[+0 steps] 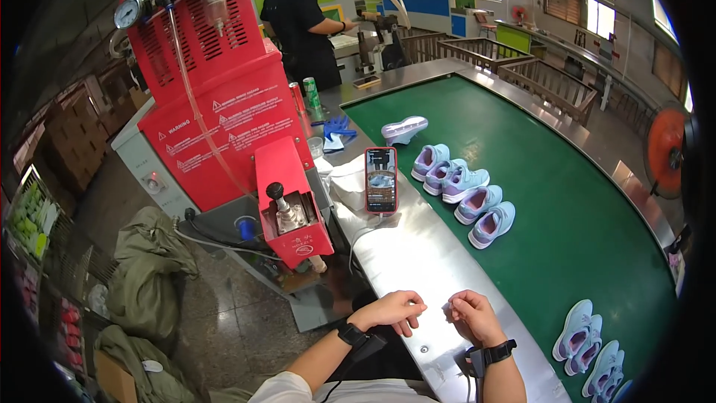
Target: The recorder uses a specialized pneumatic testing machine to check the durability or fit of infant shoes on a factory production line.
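Note:
My left hand (391,311) hovers over the metal ledge (406,254), palm down. Its fingers are bent and drawn together at the tips. Facing it a short gap away is my right hand (478,317), thumb and fingertips pinched. Anything between the fingertips of either hand is too small to make out. Beyond the hands, a phone (381,180) with a lit screen stands upright on the ledge, a cable running from its base. A light cloth (349,183) lies beside it. Several pale blue and lilac sneakers (492,225) sit on the green conveyor belt (544,201).
Left of the ledge rises a red machine (216,97) with gauges and a nozzle unit (294,216). More sneakers (578,336) sit at the belt's near right. A green can (311,94) and blue gloves (339,128) lie behind. A co-worker (298,22) stands further back; an orange fan (666,153) is right.

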The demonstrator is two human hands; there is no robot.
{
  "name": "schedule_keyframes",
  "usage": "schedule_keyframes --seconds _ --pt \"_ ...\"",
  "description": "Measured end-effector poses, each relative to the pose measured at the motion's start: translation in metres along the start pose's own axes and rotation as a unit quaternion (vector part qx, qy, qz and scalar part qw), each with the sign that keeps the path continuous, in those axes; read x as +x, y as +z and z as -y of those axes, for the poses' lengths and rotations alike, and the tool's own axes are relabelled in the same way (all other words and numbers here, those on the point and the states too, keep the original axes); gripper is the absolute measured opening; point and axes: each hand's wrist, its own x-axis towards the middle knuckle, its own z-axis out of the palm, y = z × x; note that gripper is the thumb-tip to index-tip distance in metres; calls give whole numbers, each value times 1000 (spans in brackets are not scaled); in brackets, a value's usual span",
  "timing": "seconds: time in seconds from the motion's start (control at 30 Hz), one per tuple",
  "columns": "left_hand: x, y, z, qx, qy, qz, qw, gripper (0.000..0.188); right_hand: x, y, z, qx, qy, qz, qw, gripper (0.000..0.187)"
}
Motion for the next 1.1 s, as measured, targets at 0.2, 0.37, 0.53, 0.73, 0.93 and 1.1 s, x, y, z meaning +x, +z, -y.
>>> schedule_keyframes --seconds 0.2,0.37,0.53,0.73,0.93,1.1 --pt "0 2 -11 113 11 -40 993 39 -2 22 1 -19 -17 4 1000 13" --pt "0 13 5 95 91 -51 990 44 -1 2 -13 -121 -41 1 992 15" --pt "3 15 6 80 108 -35 990 45 -3 2 -9 -157 -48 -21 986 15" --pt "4 11 5 80 85 -30 993 47 -6 8 -8 -163 -52 -19 985 15" --pt "2 11 7 65 86 -26 994 47 -6 7 -12 -177 -55 -15 983 15" --pt "1 13 9 60 98 -32 993 47 -4 1 -16 -215 -65 -33 974 17"
